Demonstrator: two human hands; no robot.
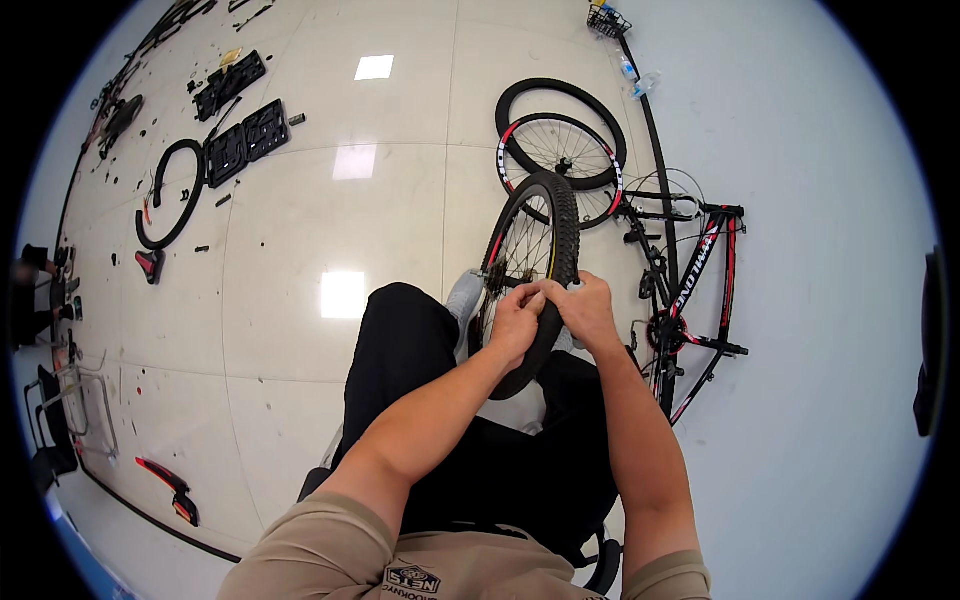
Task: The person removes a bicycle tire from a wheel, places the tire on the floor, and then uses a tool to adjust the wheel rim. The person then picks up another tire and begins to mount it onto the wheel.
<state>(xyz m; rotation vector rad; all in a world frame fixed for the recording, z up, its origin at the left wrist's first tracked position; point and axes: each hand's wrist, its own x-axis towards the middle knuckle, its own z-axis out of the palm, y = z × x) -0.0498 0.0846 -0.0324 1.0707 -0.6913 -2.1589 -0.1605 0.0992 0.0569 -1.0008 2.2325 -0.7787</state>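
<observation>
A bicycle wheel with a knobbly black tyre (566, 225) stands upright between my legs, its spokes and rear sprockets (497, 278) facing left. My left hand (515, 325) is closed on the near part of the tyre, fingers bent at its left side by the rim. From the right, my right hand (587, 308) wraps the same stretch of tyre, with its thumb side close to the left fingertips. A yellow line shows along the rim edge just above the hands. Whatever lies under the fingertips is hidden.
Beyond the wheel lie a spoked rim (508, 165) and a loose black tyre (515, 93). A black-and-red bicycle frame (700, 265) leans by the right wall. Open black tool cases (247, 143), a curved black tyre piece (194, 205) and a saddle (150, 265) lie on the left floor.
</observation>
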